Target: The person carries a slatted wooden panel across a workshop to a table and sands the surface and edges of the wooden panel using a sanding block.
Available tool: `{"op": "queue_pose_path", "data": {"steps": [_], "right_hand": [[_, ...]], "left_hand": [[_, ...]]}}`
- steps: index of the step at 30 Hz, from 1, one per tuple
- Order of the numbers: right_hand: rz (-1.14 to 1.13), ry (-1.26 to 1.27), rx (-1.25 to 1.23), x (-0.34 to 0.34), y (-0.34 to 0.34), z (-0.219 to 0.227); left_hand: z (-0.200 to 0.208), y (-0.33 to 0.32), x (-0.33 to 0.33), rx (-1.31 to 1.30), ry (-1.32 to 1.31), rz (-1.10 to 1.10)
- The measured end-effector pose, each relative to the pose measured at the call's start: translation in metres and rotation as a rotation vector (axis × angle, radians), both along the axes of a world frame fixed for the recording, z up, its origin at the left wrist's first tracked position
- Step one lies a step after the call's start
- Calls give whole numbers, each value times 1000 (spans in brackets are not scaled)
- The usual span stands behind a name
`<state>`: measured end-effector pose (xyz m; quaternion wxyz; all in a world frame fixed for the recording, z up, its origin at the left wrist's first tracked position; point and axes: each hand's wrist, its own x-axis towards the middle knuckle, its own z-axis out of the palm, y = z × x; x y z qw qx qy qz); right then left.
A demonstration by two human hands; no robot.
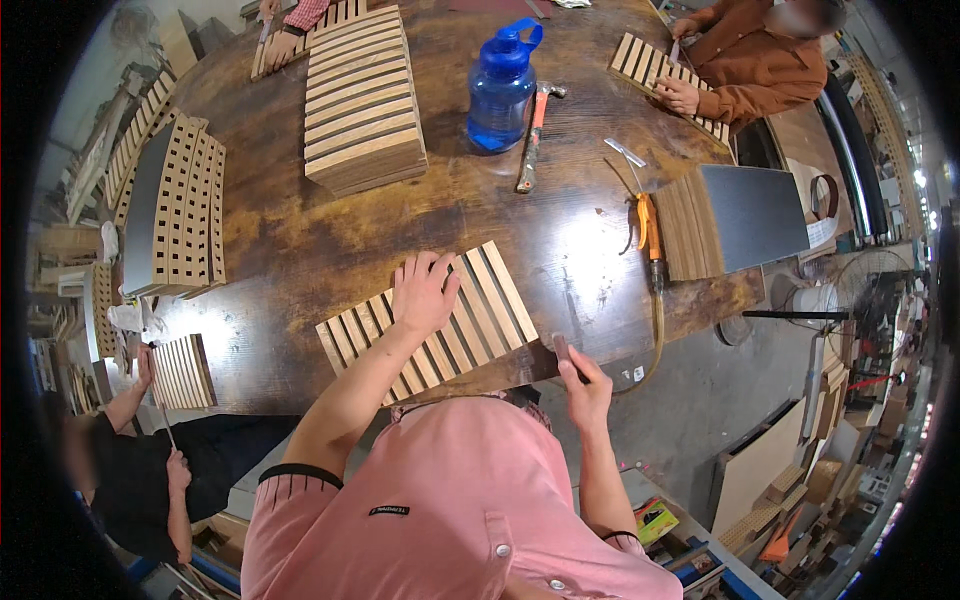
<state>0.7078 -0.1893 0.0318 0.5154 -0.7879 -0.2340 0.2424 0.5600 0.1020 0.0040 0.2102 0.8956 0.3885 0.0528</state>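
A slatted wooden panel, pale strips with dark grooves between them, lies slantwise at the table's front edge. My left hand rests on top of it near the middle, fingers stretched out over the slats. Just off the panel's right end, my right hand is closed round a small brownish-grey flat piece, whose exact kind I cannot make out. The piece points up and is close to the panel's right corner; whether they touch is unclear.
Beyond the panel are a stack of slatted panels, a blue water jug and a hammer. To the right, an orange air blow gun with a hose sits beside stacked dark-faced boards. Co-workers handle panels around the table.
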Motion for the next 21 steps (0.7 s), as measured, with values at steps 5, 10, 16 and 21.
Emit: {"op": "queue_pose_path", "data": {"steps": [5, 10, 16, 21], "right_hand": [[43, 739, 17, -8, 65, 36], [239, 838, 109, -23, 69, 38], [314, 170, -13, -19, 71, 20], [172, -17, -150, -4, 83, 30]], "left_hand": [[42, -44, 3, -41, -392, -197], [69, -69, 3, -1046, -320, 84], [60, -70, 2, -561, -377, -57], [29, -28, -2, -6, -216, -28]]}}
